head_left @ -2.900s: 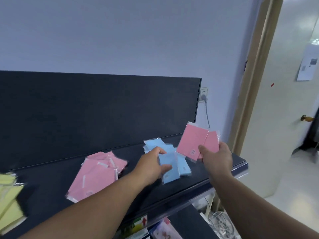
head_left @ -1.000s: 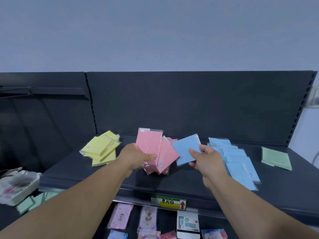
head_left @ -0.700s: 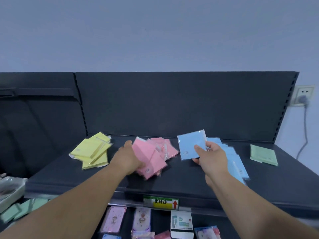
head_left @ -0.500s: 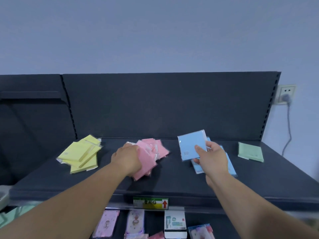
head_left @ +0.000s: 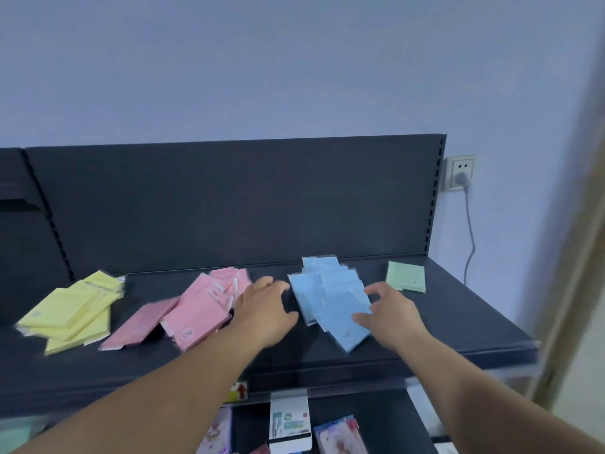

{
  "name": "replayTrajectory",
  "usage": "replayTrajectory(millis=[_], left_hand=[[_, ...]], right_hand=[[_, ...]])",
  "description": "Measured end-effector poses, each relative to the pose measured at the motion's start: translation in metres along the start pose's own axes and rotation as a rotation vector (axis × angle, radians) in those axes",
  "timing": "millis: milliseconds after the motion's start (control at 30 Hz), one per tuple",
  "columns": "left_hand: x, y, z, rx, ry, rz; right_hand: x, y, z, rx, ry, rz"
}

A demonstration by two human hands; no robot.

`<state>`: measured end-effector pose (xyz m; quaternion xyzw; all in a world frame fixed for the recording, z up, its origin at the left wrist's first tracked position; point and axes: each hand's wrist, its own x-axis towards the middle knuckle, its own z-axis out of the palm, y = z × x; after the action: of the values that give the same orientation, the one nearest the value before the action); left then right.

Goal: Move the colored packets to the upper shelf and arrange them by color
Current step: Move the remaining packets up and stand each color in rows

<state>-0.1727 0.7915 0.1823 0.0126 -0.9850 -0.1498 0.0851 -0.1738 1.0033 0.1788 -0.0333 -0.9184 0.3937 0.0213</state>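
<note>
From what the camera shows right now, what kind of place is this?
Probably a small shop, or a mock one: dark metal display shelving with a slotted upright, a label with a red arrow on the shelf edge, and packaged goods on the lower shelf.

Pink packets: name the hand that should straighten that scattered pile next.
Left, probably. The left hand lies open right beside the pink packets, while the right hand sits at the far edge of the blue packets and would have to cross them.
</note>
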Motion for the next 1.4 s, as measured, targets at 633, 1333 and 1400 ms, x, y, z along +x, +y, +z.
replayTrajectory(millis=[633, 1333, 1400], left_hand=[[-0.063, -0.094, -0.035, -0.085, 0.249, -0.182], [-0.172, -0.315, -0.099, -0.144, 0.359, -0.308], [-0.174, -0.32, -0.098, -0.161, 0.359, -0.278]], right_hand=[[-0.038, -0.073, 0.077, -0.131, 0.14, -0.518], [-0.064, -0.223, 0.242, -0.58, -0.04, -0.828], [-0.068, -0.216, 0.241, -0.564, 0.087, -0.845]])
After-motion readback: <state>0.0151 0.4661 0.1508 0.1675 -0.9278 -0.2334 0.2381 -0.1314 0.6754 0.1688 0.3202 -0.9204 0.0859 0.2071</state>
